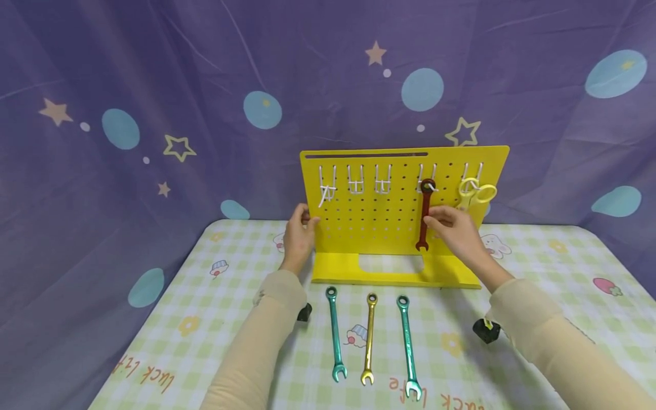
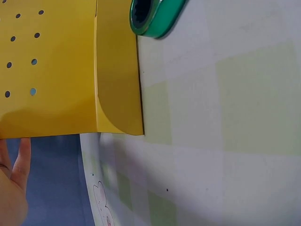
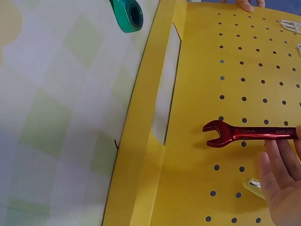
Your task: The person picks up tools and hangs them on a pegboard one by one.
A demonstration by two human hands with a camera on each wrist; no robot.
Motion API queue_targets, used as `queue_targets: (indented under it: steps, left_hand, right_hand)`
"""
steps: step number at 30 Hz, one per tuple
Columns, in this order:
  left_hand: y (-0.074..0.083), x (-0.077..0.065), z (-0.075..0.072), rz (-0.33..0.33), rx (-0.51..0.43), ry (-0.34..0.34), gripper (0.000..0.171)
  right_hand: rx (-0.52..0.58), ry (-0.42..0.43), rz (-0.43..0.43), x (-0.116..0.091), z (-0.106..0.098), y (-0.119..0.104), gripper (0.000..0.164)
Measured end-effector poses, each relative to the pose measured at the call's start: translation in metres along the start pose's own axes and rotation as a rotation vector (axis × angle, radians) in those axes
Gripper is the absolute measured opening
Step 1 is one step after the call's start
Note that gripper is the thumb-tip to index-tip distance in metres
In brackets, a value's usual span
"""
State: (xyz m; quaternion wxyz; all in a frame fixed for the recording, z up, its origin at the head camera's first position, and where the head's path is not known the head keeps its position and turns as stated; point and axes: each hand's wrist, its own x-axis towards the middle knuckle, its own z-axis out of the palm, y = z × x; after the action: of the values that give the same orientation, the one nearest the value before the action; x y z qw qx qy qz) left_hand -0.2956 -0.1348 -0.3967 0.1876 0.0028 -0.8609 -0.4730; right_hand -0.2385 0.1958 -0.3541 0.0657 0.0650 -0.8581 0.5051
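Note:
A yellow pegboard (image 1: 369,228) stands upright on the table. My left hand (image 1: 299,236) holds its left edge, the thumb in front and the fingers partly behind; the left wrist view shows fingertips (image 2: 22,157) at that edge. A red combination wrench (image 1: 424,219) hangs down along the board's right half, its ring end at a white hook (image 1: 432,171). My right hand (image 1: 456,230) pinches the wrench by its shaft. In the right wrist view the wrench's open end (image 3: 221,133) points away from the hand. Yellow-handled scissors (image 1: 484,195) hang just right of that hand, partly covered by it.
Three more white hooks (image 1: 355,185) sit on the board's left half. In front of the board lie a teal wrench (image 1: 335,336), a gold wrench (image 1: 369,341) and another teal wrench (image 1: 408,344). A checkered cloth (image 1: 205,319) covers the table; a purple curtain (image 1: 328,68) hangs behind.

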Motion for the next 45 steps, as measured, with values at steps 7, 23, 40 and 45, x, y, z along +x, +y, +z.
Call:
queue_targets:
  steps: [7, 23, 40, 45]
  left_hand:
    - [0.0, 0.001, 0.0, 0.002, -0.003, -0.001, 0.018]
    - [-0.001, 0.0, -0.001, -0.002, -0.023, 0.003, 0.019]
    - [-0.002, 0.001, 0.001, -0.001, -0.026, 0.004, 0.019]
    - [-0.002, 0.001, 0.0, -0.003, -0.021, 0.007, 0.02]
  right_hand:
    - [-0.019, 0.023, -0.019, -0.001, -0.003, 0.002, 0.043]
    - [-0.043, 0.145, -0.144, -0.017, -0.018, 0.026, 0.034]
    - [-0.149, 0.161, -0.092, -0.031, -0.056, 0.058, 0.039]
    - [-0.186, 0.212, -0.102, -0.03, -0.065, 0.065, 0.038]
